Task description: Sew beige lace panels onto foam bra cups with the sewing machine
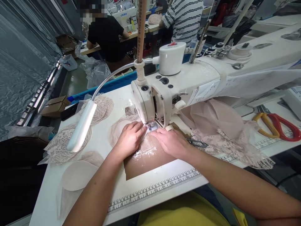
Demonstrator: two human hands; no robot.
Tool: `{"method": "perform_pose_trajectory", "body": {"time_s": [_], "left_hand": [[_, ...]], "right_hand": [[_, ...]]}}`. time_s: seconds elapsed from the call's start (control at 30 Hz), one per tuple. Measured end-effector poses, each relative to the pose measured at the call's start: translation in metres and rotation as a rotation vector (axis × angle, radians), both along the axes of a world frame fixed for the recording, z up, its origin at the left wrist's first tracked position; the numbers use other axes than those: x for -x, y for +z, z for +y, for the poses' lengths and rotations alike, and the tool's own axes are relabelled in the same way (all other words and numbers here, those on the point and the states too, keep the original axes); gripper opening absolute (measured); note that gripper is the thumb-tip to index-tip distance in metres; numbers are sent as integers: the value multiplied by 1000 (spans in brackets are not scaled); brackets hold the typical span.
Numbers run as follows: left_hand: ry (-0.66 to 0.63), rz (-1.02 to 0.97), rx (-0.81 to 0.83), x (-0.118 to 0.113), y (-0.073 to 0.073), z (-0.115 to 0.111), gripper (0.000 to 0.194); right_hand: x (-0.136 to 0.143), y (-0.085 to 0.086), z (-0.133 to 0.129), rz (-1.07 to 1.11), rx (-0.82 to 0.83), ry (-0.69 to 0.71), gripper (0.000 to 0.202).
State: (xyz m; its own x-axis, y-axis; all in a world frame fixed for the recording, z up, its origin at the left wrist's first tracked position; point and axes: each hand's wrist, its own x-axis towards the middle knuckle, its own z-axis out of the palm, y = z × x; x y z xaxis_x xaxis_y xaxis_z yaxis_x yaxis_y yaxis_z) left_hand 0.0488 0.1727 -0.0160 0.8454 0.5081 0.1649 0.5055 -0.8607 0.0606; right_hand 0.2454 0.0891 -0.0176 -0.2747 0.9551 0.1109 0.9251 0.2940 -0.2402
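At the sewing machine [152,97], both hands are beside the lit presser foot [154,125]. My left hand [131,138] is closed on sheer beige lace fabric [115,130], its fingers pressed together just left of the needle area. The lace spreads out past that hand to the left. To the right of the foot is my right hand [172,141], with fingers curled and closed; whatever is under its fingertips is hidden. Beneath both hands lies a brown sheet [143,163] with shiny clear tape on it.
A lamp [82,125] on a bendy neck hangs over lace pieces [63,146]. Pale cups [78,175] lie at front left. On the right are sheer fabric [213,119], tweezers [197,143] and red-and-yellow-handled scissors [278,125]. A printed ruler [155,191] runs along the front edge. Two people sit beyond.
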Motion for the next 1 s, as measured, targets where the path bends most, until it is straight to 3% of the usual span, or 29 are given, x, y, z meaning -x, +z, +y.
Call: {"method": "perform_pose_trajectory", "body": {"time_s": [0.17, 0.33, 0.73, 0.87, 1.0], "left_hand": [[170, 105, -6, 3, 18, -12, 27], [216, 152, 93, 1, 25, -25, 24], [-48, 35, 121, -7, 14, -35, 33], [-62, 30, 99, -5, 12, -34, 37], [-61, 33, 113, -4, 9, -32, 40]], "right_hand": [[-3, -4, 0, 31, -24, -34, 35], [-6, -6, 1, 51, -41, -52, 33], [-5, -3, -1, 63, -43, -29, 32], [-3, 3, -2, 19, -2, 55, 30], [0, 3, -1, -22, 13, 50, 29]]}}
